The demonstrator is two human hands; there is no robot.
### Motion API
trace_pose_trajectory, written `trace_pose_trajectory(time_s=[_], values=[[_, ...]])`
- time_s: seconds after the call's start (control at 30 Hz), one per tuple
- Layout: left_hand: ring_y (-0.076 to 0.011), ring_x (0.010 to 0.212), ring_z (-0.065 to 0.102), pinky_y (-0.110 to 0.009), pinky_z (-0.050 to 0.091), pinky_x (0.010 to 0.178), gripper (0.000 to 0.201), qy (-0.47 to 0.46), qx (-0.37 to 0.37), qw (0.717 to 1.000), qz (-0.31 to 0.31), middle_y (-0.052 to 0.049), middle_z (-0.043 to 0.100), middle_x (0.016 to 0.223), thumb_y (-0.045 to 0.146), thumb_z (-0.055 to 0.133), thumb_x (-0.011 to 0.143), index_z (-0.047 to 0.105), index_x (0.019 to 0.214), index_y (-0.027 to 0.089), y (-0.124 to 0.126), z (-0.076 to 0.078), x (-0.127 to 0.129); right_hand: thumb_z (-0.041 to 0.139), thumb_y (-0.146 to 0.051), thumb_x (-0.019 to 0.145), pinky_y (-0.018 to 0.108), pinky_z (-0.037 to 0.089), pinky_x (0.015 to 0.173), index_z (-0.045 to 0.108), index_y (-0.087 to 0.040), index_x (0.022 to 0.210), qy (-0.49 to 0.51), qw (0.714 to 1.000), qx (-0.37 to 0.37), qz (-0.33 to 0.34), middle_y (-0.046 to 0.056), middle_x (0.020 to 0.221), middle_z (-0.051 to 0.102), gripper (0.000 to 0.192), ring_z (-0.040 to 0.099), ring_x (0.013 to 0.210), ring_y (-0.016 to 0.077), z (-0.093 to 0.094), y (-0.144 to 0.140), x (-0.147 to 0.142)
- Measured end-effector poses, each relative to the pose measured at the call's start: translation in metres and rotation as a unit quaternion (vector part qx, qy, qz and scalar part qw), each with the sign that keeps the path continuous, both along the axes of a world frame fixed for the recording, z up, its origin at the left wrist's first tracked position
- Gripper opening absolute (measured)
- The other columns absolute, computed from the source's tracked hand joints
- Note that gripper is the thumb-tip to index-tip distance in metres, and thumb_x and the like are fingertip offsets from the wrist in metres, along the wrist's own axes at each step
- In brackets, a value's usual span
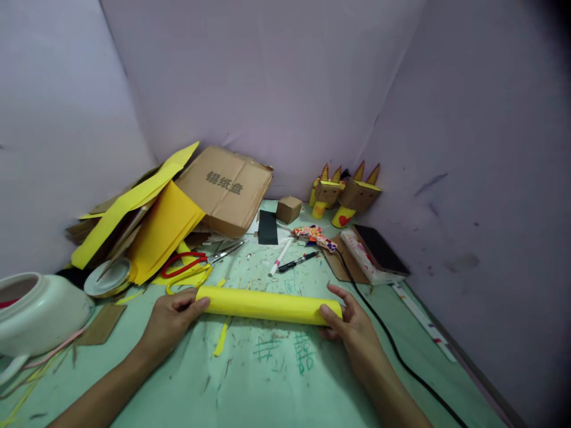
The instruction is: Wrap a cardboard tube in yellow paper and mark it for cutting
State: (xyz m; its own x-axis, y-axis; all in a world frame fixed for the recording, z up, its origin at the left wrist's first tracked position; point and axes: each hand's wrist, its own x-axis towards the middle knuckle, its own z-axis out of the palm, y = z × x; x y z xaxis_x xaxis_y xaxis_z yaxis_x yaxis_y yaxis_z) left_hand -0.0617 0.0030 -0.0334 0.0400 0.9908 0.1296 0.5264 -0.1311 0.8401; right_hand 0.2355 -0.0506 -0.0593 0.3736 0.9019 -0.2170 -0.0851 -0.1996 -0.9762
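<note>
A yellow paper tube (267,304) lies crosswise between my two hands, just above the green tabletop. My left hand (173,318) pinches its left end with the thumb in front. At the other end, my right hand (345,315) grips the tube with the thumb on its front and the fingers behind, the index finger raised. Just beyond the left end rest scissors (187,267) with red and yellow handles. A thin yellow paper strip (220,340) lies below the tube on the table.
Yellow sheets (165,232) and a cardboard box (227,187) are piled back left. A patterned glue gun (313,236) trails a black cord (388,342) past my right hand. Cardboard figures (357,193) stand at the back. A pen (298,262), marker (280,257) and white pot (40,309) also lie around.
</note>
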Motion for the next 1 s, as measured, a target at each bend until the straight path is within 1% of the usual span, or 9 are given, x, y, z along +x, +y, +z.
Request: trace_pose_trajectory(time_s=[0.23,0.37,0.43,0.53,0.63,0.73,0.8,0.93,1.0], values=[[-0.0188,0.062,0.056,-0.029,0.047,0.058,0.035,-0.200,-0.069,0.977,0.000,-0.005,0.063,0.065,0.049,0.068,0.062,0.069,0.069,0.015,0.008,0.005,0.002,0.073,-0.039,0.064,0.028,0.051,0.054,0.065,-0.019,0.086,-0.059,0.988,0.144,-0.004,0.003,0.085,0.063,0.030,0.060,0.063,0.0162,-0.001,0.005,0.001],[-0.0168,0.061,0.055,-0.029,0.048,0.062,0.032,-0.271,-0.058,0.960,0.025,-0.003,0.059,0.059,0.044,0.074,0.057,0.063,0.056,0.014,0.017,-0.003,0.012,0.074,-0.032,0.064,0.025,0.048,0.061,0.061,-0.021,0.070,-0.095,0.975,0.190,-0.060,0.000,0.072,0.062,0.018,0.059,0.067,0.0156,-0.010,-0.003,-0.002],[-0.0159,0.061,0.053,-0.027,0.048,0.061,0.033,-0.290,-0.040,0.956,0.025,-0.001,0.057,0.058,0.044,0.075,0.055,0.060,0.051,0.015,0.017,-0.004,0.015,0.075,-0.030,0.063,0.024,0.047,0.061,0.061,-0.023,0.076,-0.098,0.970,0.207,-0.080,0.000,0.075,0.062,0.021,0.059,0.068,0.0150,-0.011,-0.006,-0.002],[-0.0158,0.064,0.054,-0.026,0.047,0.063,0.029,-0.305,-0.009,0.952,0.021,-0.001,0.059,0.065,0.043,0.076,0.056,0.064,0.055,0.017,0.014,0.000,0.014,0.077,-0.032,0.061,0.025,0.049,0.064,0.054,-0.027,0.107,-0.029,0.968,0.241,-0.062,0.000,0.085,0.066,0.051,0.062,0.075,0.0167,-0.002,-0.004,0.000],[-0.0180,0.077,0.057,-0.026,0.046,0.071,0.016,-0.244,0.075,0.967,0.008,-0.002,0.065,0.079,0.035,0.075,0.061,0.069,0.062,0.020,0.009,0.003,0.008,0.077,-0.039,0.062,0.028,0.051,0.066,0.043,-0.024,0.122,0.054,0.975,0.213,-0.030,0.002,0.085,0.069,0.071,0.065,0.076,0.0187,0.009,0.005,0.004],[-0.0209,0.088,0.057,-0.030,0.043,0.081,0.006,-0.081,0.254,0.964,-0.013,-0.003,0.064,0.090,0.027,0.073,0.065,0.073,0.070,0.024,0.008,0.002,0.001,0.077,-0.040,0.061,0.026,0.050,0.060,0.046,-0.020,0.119,0.083,0.980,0.165,-0.074,0.002,0.079,0.070,0.068,0.065,0.066,0.0166,0.015,0.013,0.007],[-0.0224,0.089,0.056,-0.033,0.041,0.083,0.009,-0.019,0.304,0.952,-0.021,-0.004,0.063,0.092,0.030,0.072,0.065,0.073,0.073,0.026,0.009,0.001,0.000,0.077,-0.037,0.063,0.025,0.049,0.059,0.048,-0.021,0.117,0.075,0.973,0.187,-0.112,-0.001,0.073,0.069,0.063,0.064,0.062,0.0149,0.015,0.013,0.009],[-0.0192,0.079,0.056,-0.027,0.045,0.069,0.024,-0.123,0.090,0.988,0.019,-0.003,0.064,0.082,0.043,0.072,0.062,0.071,0.073,0.022,0.009,0.006,0.009,0.075,-0.031,0.067,0.024,0.049,0.062,0.048,-0.024,0.111,0.030,0.962,0.236,-0.132,-0.002,0.074,0.070,0.052,0.065,0.065,0.0144,0.011,0.007,0.006],[-0.0109,0.053,0.047,-0.019,0.038,0.046,0.034,-0.216,-0.049,0.973,0.057,0.002,0.054,0.058,0.051,0.072,0.060,0.064,0.067,0.019,0.010,0.007,0.013,0.075,-0.030,0.067,0.026,0.049,0.065,0.047,-0.025,0.107,0.023,0.963,0.242,-0.113,-0.002,0.077,0.070,0.049,0.066,0.069,0.0154,0.010,0.004,0.003]])
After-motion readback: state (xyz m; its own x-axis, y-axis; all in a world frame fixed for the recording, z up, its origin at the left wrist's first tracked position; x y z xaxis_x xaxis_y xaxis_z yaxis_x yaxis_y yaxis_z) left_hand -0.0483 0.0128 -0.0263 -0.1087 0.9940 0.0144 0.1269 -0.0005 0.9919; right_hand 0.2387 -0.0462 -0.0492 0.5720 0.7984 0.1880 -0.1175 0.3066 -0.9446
